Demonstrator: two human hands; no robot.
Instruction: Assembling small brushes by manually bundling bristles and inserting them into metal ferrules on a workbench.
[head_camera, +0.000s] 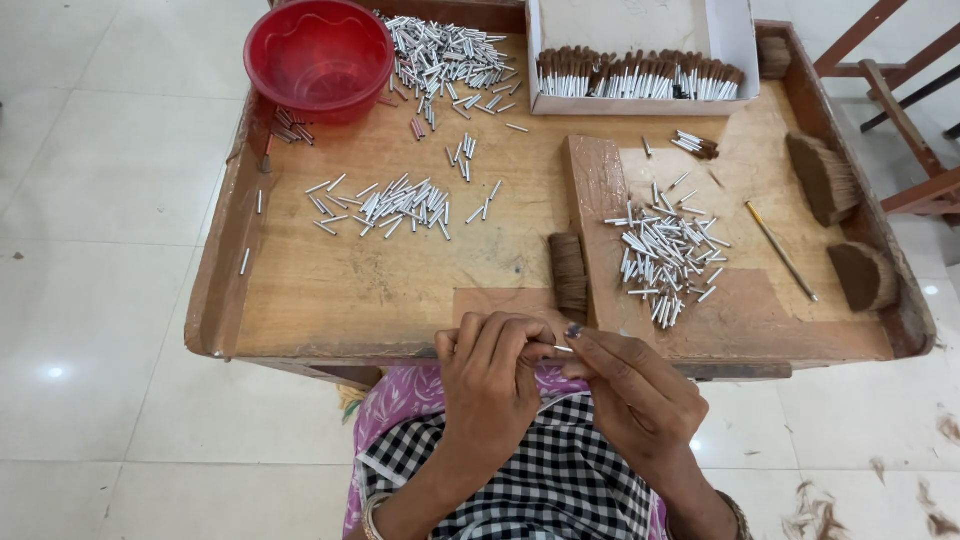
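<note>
Just 2 hands (560, 385), 1 metal tube (562, 348), 1 red bowl (318, 55).

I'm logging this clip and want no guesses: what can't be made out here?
Head view only:
- Thin silver metal tube: mostly hidden by the left hand and right hand.
- Round red plastic bowl: too dark inside to make out.
- White cardboard box: far end cut off by the top edge.

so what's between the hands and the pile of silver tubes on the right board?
Head view: only bare board between the hands (left hand, right hand) and the tube pile. A brown fibre bundle stands left of that line.
</note>
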